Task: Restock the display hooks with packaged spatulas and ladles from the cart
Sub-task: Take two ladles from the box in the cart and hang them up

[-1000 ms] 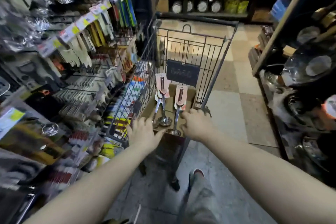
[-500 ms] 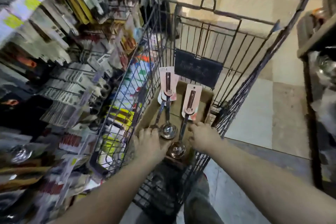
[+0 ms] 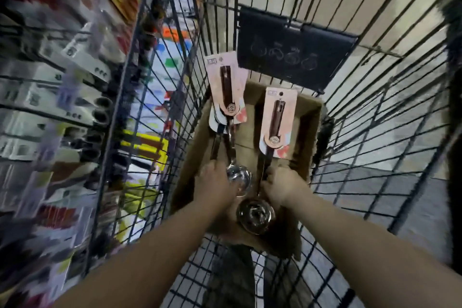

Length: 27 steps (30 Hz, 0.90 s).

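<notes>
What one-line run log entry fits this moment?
left hand: on left ladle, grip unclear | right hand: grips right ladle | both in cardboard box in wire cart

The light was dim, brightest on the floor tiles (image 3: pixel 412 117) beyond the fingers (image 3: pixel 211 169). Motion blur smeared the display packages (image 3: pixel 62 87) far left of them. Cart wires (image 3: pixel 370 97) bowed toward the edges. Glints showed on the ladle bowls (image 3: pixel 255 215) beside the fingers; the cardboard box (image 3: pixel 310 120) lay shadowed.

I see black wire cart (image 3: pixel 117 117), brown cardboard box (image 3: pixel 308 120), shiny silver ladles (image 3: pixel 255 215), pink cards (image 3: pixel 287 117), dark handles (image 3: pixel 277 117).
</notes>
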Motion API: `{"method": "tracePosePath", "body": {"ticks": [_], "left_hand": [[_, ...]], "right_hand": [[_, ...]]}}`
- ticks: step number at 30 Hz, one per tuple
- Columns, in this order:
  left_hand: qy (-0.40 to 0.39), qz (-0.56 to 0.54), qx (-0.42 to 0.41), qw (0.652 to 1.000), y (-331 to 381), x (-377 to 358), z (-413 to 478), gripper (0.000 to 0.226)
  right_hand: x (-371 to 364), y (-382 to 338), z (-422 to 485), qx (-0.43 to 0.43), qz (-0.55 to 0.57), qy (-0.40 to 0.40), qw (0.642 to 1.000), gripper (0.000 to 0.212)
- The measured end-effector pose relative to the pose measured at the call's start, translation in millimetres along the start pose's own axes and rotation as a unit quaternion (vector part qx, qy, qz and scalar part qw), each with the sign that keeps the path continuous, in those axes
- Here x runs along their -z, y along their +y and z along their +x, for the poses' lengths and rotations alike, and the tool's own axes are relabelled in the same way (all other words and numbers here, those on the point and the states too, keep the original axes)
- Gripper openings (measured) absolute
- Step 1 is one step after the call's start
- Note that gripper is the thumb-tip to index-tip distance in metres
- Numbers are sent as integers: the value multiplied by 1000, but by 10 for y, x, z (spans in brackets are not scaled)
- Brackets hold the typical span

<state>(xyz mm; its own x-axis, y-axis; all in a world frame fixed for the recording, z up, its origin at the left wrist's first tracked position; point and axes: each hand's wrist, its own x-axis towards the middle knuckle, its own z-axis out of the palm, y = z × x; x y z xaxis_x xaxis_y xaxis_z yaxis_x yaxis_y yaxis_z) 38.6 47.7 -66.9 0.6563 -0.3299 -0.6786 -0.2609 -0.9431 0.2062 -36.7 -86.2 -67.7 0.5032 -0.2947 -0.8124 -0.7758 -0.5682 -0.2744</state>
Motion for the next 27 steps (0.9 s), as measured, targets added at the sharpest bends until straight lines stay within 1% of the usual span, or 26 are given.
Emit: {"method": "tracePosePath", "body": {"ticks": [3, 6, 8, 12, 15, 17, 21, 24, 27], "left_hand": [[-7, -54, -17, 998, -27, -91, 369, 66], [-25, -129, -13, 991, 13, -163, 694, 58], [-18, -184, 4, 983, 36, -210, 876, 52], [4, -286, 53, 957, 76, -247, 1077, 39], [18, -338, 80, 938, 51, -288, 1167, 36], [18, -351, 78, 933, 14, -341, 1213, 33], [25, -383, 75, 921, -8, -403, 1264, 23], [11, -396, 58, 916, -9, -398, 1230, 15], [10, -404, 42, 914, -32, -422, 1123, 15]], "right_hand": [[-94, 32, 303, -36, 60, -3, 998, 33], [-182, 98, 505, -66, 119, -2, 991, 37], [-250, 125, 597, -72, 173, 1, 982, 36], [-384, 166, 739, -102, 287, 68, 950, 31], [-457, 183, 788, -113, 332, 102, 931, 27], [-505, 186, 824, -117, 345, 109, 925, 25], [-562, 192, 895, -117, 345, 125, 923, 14], [-583, 200, 882, -102, 342, 129, 925, 20], [-563, 218, 795, -91, 339, 143, 926, 18]]}}
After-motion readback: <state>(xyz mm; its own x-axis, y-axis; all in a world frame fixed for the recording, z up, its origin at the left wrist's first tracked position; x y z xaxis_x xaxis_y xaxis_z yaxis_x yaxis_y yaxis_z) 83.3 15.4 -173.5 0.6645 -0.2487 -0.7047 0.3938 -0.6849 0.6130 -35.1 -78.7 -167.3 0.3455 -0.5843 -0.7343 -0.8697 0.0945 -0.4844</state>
